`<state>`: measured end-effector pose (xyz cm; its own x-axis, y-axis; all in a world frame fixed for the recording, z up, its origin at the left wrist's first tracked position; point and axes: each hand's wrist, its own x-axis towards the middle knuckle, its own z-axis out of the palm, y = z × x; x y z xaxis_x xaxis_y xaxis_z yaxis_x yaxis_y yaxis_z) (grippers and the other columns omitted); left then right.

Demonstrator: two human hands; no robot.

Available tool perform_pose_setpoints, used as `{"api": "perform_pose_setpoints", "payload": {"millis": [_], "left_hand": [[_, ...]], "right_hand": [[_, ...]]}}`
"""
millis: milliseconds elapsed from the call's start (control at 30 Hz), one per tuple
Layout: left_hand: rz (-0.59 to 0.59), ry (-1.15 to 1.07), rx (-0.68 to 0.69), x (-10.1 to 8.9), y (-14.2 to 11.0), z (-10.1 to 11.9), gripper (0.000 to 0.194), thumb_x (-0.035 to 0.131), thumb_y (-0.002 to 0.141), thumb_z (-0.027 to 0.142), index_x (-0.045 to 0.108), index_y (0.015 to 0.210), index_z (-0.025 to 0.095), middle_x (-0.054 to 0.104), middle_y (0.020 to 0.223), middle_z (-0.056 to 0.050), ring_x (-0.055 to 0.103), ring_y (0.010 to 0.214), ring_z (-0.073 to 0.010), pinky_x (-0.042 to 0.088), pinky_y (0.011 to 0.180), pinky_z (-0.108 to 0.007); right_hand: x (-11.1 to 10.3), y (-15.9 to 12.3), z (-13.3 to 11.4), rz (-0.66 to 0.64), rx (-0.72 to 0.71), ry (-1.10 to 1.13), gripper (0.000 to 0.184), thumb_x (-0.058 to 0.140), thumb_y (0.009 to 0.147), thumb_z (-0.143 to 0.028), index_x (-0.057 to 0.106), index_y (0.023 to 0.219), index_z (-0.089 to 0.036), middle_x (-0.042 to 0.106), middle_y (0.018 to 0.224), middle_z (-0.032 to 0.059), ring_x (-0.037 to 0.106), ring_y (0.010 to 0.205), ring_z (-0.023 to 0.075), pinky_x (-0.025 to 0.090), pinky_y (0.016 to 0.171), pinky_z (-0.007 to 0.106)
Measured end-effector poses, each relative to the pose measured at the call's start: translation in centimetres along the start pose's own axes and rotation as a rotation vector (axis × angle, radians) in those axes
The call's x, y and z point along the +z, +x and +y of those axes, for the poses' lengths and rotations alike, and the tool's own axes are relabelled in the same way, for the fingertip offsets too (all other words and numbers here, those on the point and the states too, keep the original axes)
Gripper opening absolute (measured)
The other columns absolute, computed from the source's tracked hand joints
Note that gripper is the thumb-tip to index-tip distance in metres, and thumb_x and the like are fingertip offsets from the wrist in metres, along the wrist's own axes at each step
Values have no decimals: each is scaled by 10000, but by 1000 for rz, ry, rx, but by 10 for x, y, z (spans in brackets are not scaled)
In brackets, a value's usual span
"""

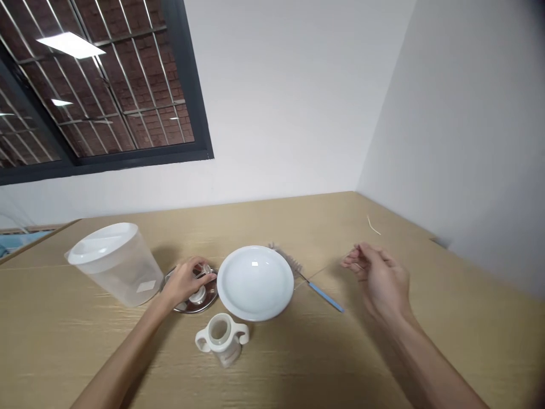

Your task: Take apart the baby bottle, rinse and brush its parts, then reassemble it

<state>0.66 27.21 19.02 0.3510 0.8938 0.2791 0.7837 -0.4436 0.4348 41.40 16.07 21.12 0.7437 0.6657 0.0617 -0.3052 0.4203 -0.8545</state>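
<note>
Left of the bowl [255, 287], I am pinching a clear part [207, 269] with the left hand [185, 281] over the metal tray [193, 311]; before the bowl, the cup [225, 346] is standing uncapped, seemingly incomplete; right of the bowl, past the brush [317, 289], the right hand [378, 275] is apparently pinching a thin rod [326, 268].
</note>
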Motion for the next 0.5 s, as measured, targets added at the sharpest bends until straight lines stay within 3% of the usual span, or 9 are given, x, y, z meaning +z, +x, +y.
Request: {"api": "perform_pose_setpoints", "payload": {"millis": [167,300,367,433,500], "left_hand": [[-38,35,55,5,3,7,349,690,807,500,744,1051,257,763,1092,-65,670,1058,-301,491,983,-422],[10,48,79,-3,-9,10,364,566,912,516,707,1112,248,741,1162,-83,640,1123,-299,473,1011,-441],[103,42,92,-8,-18,9,328,516,950,496,699,1023,233,749,1101,-81,652,1066,-277,512,934,-390],[221,10,69,-15,-28,8,310,522,947,491,686,952,228,758,1037,-72,668,975,-255,538,726,-294],[276,-28,15,-21,-37,8,324,525,939,506,684,901,226,763,938,-45,671,809,-217,468,540,-234]], "right_hand": [[-11,14,1,47,77,44,128,734,722,-226,627,718,-157,616,628,-7,600,546,98,552,518,196],[-24,31,7,111,107,69,112,686,776,-187,594,718,-160,597,620,-12,606,562,103,569,570,216],[-31,38,10,147,99,70,146,669,827,-186,570,723,-162,588,632,-25,619,589,103,582,620,234],[-37,45,12,177,83,59,184,642,898,-201,554,742,-158,582,659,-38,631,628,102,585,656,253],[-42,50,14,193,72,28,204,616,956,-231,560,778,-149,589,697,-40,639,667,104,580,665,265]]}}
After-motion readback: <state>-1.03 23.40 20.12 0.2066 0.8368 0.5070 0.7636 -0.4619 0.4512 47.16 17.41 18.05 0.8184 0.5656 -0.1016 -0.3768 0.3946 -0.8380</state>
